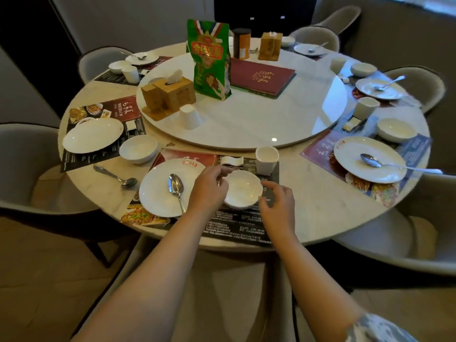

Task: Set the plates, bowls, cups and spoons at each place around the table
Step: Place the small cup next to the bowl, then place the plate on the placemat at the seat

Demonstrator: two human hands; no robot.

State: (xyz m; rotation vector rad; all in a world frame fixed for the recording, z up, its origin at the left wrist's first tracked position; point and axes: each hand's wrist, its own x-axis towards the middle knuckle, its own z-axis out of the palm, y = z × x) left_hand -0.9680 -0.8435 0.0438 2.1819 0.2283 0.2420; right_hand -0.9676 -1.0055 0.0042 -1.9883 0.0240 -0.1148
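Observation:
At the near place a white bowl sits on the dark placemat. My left hand pinches its left rim and my right hand curls against its right rim. Left of the bowl lies a white plate with a spoon on it. Behind the bowl stand a white cup and a small spoon rest. The left place has a plate, a bowl and a spoon lying on the bare table. An upside-down cup stands on the turntable.
The white turntable carries a green bag, two wooden tissue boxes and a red menu. The right place has a plate with spoon, a bowl and a cup. Grey chairs ring the table.

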